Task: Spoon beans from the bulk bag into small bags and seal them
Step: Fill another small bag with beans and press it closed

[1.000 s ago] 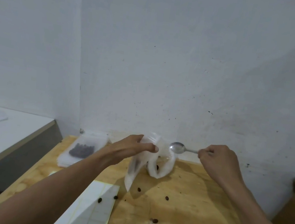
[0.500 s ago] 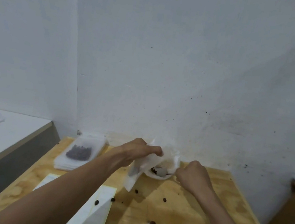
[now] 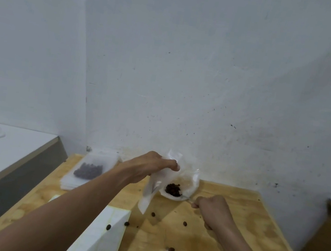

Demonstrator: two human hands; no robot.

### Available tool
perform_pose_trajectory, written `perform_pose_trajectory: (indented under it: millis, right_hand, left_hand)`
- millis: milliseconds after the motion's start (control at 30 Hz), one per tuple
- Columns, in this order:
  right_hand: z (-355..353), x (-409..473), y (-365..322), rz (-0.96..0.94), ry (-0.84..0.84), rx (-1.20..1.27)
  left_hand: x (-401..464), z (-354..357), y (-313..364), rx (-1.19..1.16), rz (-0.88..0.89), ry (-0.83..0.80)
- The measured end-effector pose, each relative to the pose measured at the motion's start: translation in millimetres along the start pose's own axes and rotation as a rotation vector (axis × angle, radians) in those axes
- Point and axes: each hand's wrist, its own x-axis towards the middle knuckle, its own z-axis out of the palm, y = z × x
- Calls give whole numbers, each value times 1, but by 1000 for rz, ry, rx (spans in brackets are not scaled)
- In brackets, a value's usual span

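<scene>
My left hand (image 3: 150, 166) pinches the upper edge of a clear plastic bulk bag (image 3: 186, 179) that rests on the wooden table (image 3: 217, 249) near the wall. A small heap of dark beans (image 3: 172, 189) lies at the bag's bottom. A small empty bag (image 3: 148, 195) hangs down from the same hand. My right hand (image 3: 211, 208) grips a metal spoon (image 3: 187, 198), whose bowl reaches into the bulk bag beside the beans.
Several loose beans (image 3: 153, 214) are scattered on the table. A filled small bag (image 3: 88, 171) lies on a stack of bags at the back left. A white sheet (image 3: 100, 237) covers the near left. A grey counter (image 3: 7, 156) flanks the left side.
My right hand has come down from beside the bag's top and pushed the spoon into the bulk bag, then drawn back slightly toward me. My left hand stays on the bag.
</scene>
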Motion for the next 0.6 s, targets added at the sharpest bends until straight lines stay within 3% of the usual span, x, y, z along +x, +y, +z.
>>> perform_pose_trajectory:
  millis: [167,433,600]
  right_hand:
    - [-8,1,-2,-43,19,-10]
    - [-58,-1,-43,-90,73,-144]
    - [-83,-1,-68,-131,67,-97]
  left_hand:
    - [-8,-8,-6,100,55,-9]
    - [-21,-11,-11,276,198,112]
    - [-29,-1,-14,324,288,130]
